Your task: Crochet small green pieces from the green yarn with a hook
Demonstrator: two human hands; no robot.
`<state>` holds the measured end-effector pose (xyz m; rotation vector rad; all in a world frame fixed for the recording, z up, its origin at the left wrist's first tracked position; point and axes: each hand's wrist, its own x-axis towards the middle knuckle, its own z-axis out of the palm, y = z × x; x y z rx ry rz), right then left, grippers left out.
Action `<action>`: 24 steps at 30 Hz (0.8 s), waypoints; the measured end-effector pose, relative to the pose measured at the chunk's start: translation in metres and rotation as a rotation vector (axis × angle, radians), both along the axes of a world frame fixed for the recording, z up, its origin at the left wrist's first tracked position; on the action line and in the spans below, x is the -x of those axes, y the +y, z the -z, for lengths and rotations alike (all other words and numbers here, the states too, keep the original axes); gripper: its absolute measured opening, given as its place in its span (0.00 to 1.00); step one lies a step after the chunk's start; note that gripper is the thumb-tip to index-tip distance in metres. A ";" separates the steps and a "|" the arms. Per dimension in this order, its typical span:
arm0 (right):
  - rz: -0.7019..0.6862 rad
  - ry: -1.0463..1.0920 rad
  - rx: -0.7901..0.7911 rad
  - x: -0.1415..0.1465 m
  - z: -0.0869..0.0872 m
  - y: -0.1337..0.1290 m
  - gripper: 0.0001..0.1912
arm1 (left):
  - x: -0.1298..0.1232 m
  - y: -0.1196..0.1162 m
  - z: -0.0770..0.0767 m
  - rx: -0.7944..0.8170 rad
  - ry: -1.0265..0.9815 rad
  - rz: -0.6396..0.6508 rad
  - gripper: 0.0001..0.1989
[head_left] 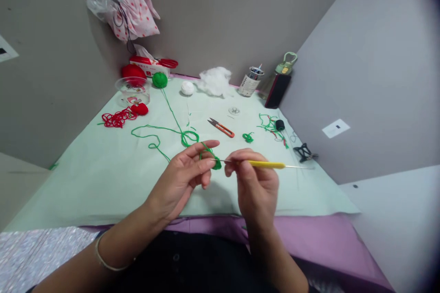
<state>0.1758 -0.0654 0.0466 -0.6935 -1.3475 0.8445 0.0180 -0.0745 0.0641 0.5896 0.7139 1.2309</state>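
Note:
My left hand [187, 171] pinches a small piece of green crochet work [217, 163], with green yarn passing over its index finger. A crochet hook with a yellow handle [266, 164] lies across my right hand [256, 178], whose fingers are closed around it. The hook's thin metal tip points left and meets the crochet piece at my left fingertips; whether it is through a stitch I cannot tell. Loose green yarn [189, 138] coils on the table just beyond my left hand. From there a strand runs back to a green yarn ball [160, 80].
Orange thread snips [222, 127] and a small green knotted piece [248, 137] lie beyond my hands. Red yarn [118, 117] and a clear tub [135, 94] stand left. White stuffing [215, 81], a pen holder [250, 82] and a dark phone [277, 91] line the back. Yarn scraps [271, 124] lie right.

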 end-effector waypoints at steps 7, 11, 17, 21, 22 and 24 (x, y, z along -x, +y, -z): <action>-0.035 0.087 0.144 -0.001 0.003 0.004 0.06 | -0.004 -0.004 0.003 -0.054 0.063 0.002 0.15; -0.086 0.143 0.210 -0.003 0.002 0.008 0.09 | -0.002 -0.003 0.002 -0.040 0.054 -0.002 0.15; -0.015 0.004 0.096 -0.005 0.000 -0.002 0.09 | -0.002 -0.003 0.002 -0.070 0.113 -0.023 0.15; 0.105 -0.272 -0.145 -0.009 -0.002 -0.010 0.12 | -0.001 -0.005 0.005 -0.163 0.226 -0.080 0.15; 0.106 -0.334 -0.209 -0.009 -0.003 -0.011 0.13 | -0.001 -0.006 0.006 -0.188 0.264 -0.105 0.15; 0.097 -0.415 -0.302 -0.009 -0.001 -0.011 0.15 | -0.002 -0.008 0.006 -0.226 0.341 -0.161 0.16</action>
